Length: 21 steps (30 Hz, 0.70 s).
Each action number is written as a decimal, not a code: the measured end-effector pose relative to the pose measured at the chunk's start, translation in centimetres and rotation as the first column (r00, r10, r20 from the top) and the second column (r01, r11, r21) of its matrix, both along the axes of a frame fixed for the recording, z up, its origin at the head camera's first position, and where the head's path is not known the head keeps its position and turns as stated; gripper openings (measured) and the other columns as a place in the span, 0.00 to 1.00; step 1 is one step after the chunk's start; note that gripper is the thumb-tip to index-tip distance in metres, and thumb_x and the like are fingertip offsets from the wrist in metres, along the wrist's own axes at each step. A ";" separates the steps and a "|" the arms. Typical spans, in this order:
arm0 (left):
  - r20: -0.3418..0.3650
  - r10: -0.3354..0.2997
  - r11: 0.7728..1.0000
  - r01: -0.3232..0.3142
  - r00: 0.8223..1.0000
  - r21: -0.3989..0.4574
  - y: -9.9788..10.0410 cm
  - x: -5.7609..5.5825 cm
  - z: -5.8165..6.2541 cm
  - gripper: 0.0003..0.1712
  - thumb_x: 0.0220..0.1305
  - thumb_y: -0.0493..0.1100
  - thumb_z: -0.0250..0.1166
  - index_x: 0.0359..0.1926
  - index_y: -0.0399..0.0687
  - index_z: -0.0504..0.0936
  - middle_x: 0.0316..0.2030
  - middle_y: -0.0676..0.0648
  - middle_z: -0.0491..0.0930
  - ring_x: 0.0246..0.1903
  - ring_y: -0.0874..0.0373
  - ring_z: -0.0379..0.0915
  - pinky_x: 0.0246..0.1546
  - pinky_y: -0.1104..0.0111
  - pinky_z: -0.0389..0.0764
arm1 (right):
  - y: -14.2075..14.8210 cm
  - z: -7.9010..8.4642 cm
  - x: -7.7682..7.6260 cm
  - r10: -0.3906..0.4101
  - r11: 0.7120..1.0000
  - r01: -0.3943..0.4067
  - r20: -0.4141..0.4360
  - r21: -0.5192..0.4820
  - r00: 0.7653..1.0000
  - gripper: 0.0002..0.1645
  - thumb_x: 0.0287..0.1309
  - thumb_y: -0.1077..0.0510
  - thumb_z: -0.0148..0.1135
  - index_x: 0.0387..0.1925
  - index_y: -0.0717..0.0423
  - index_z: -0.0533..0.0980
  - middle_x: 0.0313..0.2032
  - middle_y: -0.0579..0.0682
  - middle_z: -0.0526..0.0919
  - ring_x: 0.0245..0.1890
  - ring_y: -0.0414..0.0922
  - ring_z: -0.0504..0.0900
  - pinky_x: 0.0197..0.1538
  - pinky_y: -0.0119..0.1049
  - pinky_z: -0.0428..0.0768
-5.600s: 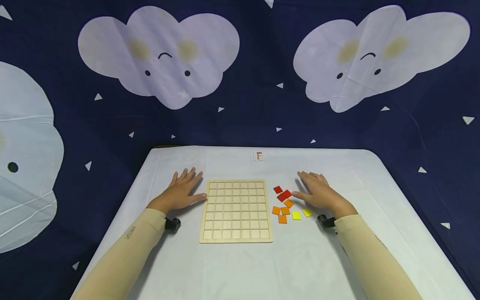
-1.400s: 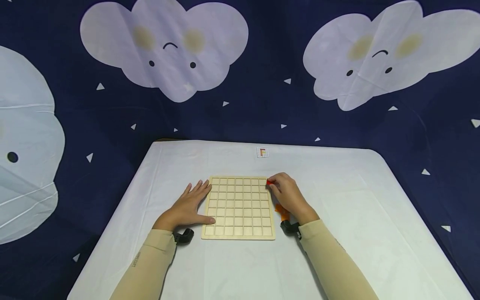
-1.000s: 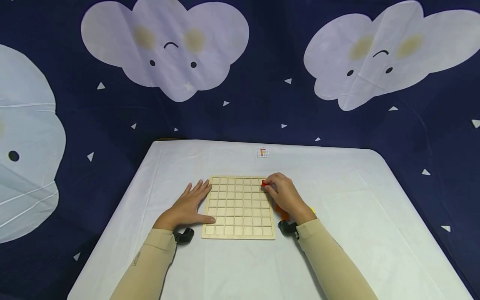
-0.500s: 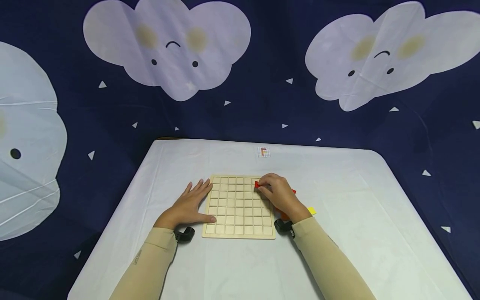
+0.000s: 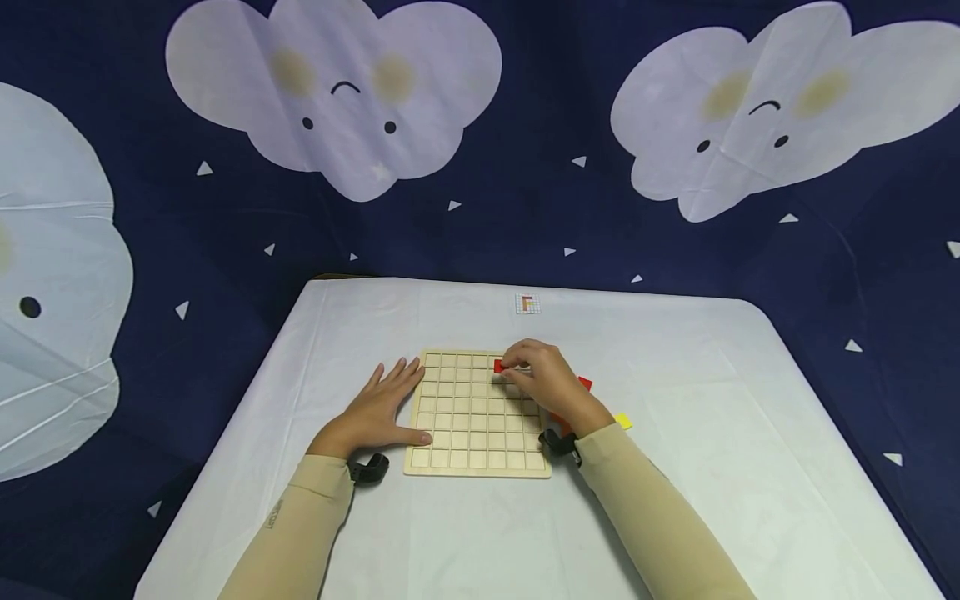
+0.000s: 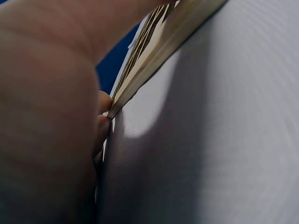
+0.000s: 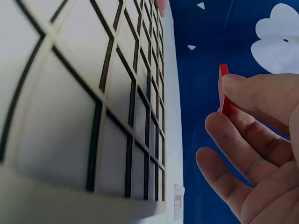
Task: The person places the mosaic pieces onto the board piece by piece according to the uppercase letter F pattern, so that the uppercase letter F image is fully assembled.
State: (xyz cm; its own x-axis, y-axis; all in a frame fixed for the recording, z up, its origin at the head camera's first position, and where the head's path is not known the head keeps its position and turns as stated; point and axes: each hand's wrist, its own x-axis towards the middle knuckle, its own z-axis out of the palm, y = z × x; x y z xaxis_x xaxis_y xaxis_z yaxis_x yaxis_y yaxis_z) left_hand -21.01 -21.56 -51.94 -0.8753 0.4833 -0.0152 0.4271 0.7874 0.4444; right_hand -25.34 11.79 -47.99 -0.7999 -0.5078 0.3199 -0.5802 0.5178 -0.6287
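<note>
A square wooden grid board (image 5: 480,477) lies on the white table. My left hand (image 5: 372,414) rests at its left side, fingers spread and straight, with the thumb over the lower left rim; in the left wrist view, fingertips (image 6: 104,102) meet the board's edge. Between thumb and fingers my right hand (image 5: 551,379) pinches a small red square tile (image 5: 498,366), held over the upper right part of the grid. The right wrist view shows that red tile (image 7: 224,88) on edge, apart from the board (image 7: 84,205).
Right of the board, partly hidden by my right arm, lie a red tile (image 5: 586,383) and a yellow tile (image 5: 623,421), with orange ones mostly covered. A small pattern card (image 5: 527,304) sits near the table's far edge. Behind hangs a dark blue cloth with clouds (image 5: 337,100).
My right hand has come from the loose tiles, taken a red one, and moved left with it over the board's upper right. Earlier, my left hand slid down slightly along the board's side.
</note>
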 end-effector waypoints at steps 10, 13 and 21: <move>-0.003 0.003 1.000 -0.003 1.000 -0.019 -0.1 -0.1 -0.1 0.75 0.48 0.79 0.73 0.83 0.39 0.54 0.83 0.43 0.46 0.81 0.46 0.34 0.79 0.49 0.31 | -1.6 -0.5 -1.0 0.001 0.999 -0.004 0.061 0.047 0.998 0.04 0.67 0.63 0.73 0.42 0.56 0.88 0.46 0.46 0.86 0.44 0.41 0.85 0.47 0.36 0.85; -0.003 0.001 1.000 -0.001 1.000 -0.020 -0.2 0.0 0.1 0.75 0.49 0.79 0.73 0.83 0.39 0.54 0.83 0.43 0.46 0.81 0.45 0.34 0.79 0.48 0.32 | -2.2 -0.7 -1.4 0.009 0.998 -0.016 0.099 0.063 0.995 0.04 0.67 0.63 0.73 0.42 0.55 0.88 0.46 0.46 0.85 0.44 0.41 0.84 0.48 0.35 0.85; 0.004 -0.001 1.000 0.001 1.000 -0.016 -0.1 0.0 0.1 0.74 0.49 0.79 0.73 0.83 0.40 0.54 0.83 0.43 0.46 0.81 0.46 0.34 0.79 0.49 0.31 | -3.8 -0.8 -2.0 0.024 0.994 -0.039 0.148 0.099 0.989 0.03 0.64 0.62 0.75 0.38 0.51 0.88 0.43 0.43 0.86 0.43 0.40 0.83 0.47 0.36 0.84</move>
